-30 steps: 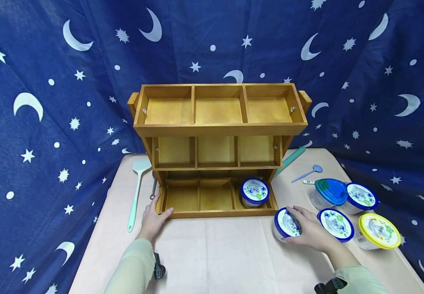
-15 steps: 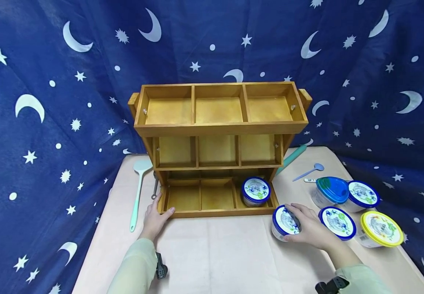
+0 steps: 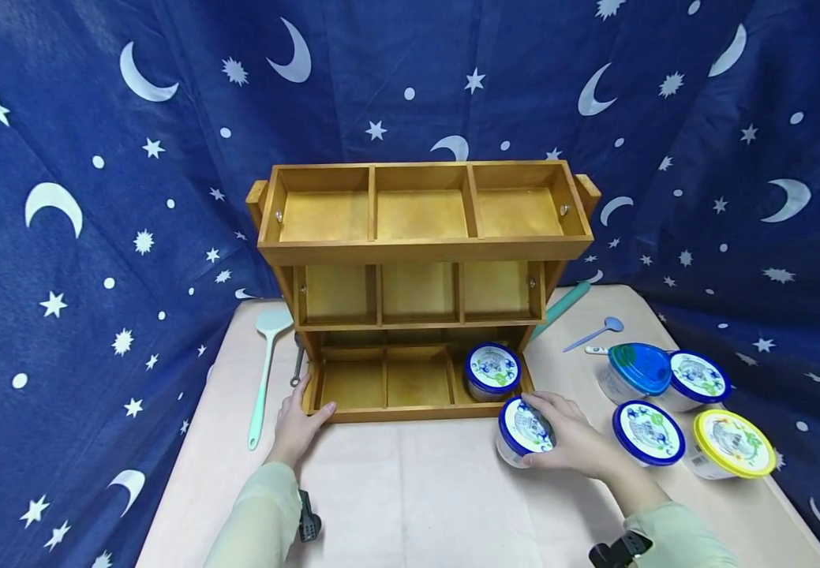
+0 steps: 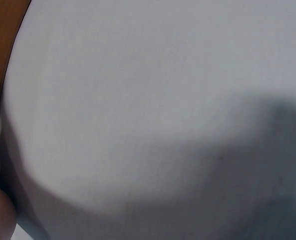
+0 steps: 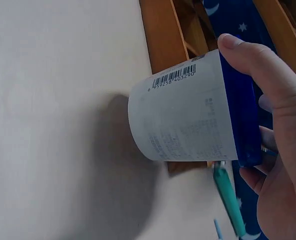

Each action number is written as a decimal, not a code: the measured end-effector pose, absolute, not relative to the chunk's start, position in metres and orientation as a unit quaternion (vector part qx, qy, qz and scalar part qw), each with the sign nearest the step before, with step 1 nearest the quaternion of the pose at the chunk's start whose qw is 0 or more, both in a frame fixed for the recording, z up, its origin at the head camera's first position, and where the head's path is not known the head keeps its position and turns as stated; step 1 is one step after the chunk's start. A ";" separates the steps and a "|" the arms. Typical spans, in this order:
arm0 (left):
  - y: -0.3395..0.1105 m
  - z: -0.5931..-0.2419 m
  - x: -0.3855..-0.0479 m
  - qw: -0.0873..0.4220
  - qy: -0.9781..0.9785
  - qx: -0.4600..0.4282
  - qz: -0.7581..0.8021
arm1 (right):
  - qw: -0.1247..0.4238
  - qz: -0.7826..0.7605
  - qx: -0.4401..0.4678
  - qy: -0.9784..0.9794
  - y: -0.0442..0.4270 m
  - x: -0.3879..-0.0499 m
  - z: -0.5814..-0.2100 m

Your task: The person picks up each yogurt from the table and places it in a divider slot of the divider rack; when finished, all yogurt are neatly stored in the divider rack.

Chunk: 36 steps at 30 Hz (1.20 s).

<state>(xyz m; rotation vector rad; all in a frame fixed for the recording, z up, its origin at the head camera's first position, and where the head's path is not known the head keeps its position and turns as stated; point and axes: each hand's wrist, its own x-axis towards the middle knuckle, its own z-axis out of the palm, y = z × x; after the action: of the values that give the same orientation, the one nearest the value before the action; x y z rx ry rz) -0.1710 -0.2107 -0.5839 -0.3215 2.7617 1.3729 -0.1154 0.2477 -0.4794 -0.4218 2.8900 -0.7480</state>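
Note:
A white plastic tub with a blue-rimmed, printed lid (image 3: 526, 427) is gripped round its lid by my right hand (image 3: 569, 436). It is just in front of the lower right of the wooden three-tier shelf (image 3: 427, 252). The right wrist view shows the tub's barcode side (image 5: 182, 110) and its shadow on the tabletop, with my thumb on the lid's edge. A similar tub (image 3: 492, 369) sits in the bottom tier's right compartment. My left hand (image 3: 296, 426) rests on the shelf's lower left front corner, thumb at the front edge; the left wrist view shows little of it.
On the right stand a blue-rimmed tub (image 3: 649, 433), a yellow-lidded tub (image 3: 735, 444), another blue-rimmed tub (image 3: 699, 376) and a container with a blue lid (image 3: 640, 369). A blue spoon (image 3: 597, 334) lies behind them. A mint turner (image 3: 266, 371) lies left of the shelf.
My right hand has moved left with the tub, from beside the shelf's right corner to in front of its bottom tier. The left hand stays at the shelf's corner.

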 end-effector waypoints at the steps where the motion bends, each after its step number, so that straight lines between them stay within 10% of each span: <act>1: -0.211 -0.584 -0.171 0.025 0.890 -0.103 0.442 | 0.061 -0.253 -0.145 0.955 0.245 -0.116 -0.479; 36: -0.210 -0.582 -0.172 0.032 0.894 -0.103 0.434 | 0.040 -0.249 -0.241 0.937 0.170 -0.142 -0.453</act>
<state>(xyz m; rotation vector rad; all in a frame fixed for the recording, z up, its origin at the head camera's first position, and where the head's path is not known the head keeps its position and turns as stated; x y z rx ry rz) -0.1721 -0.2105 -0.5823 -0.3167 2.7540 1.3373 -0.1418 0.1700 -0.4535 -0.7393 2.8725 -0.7626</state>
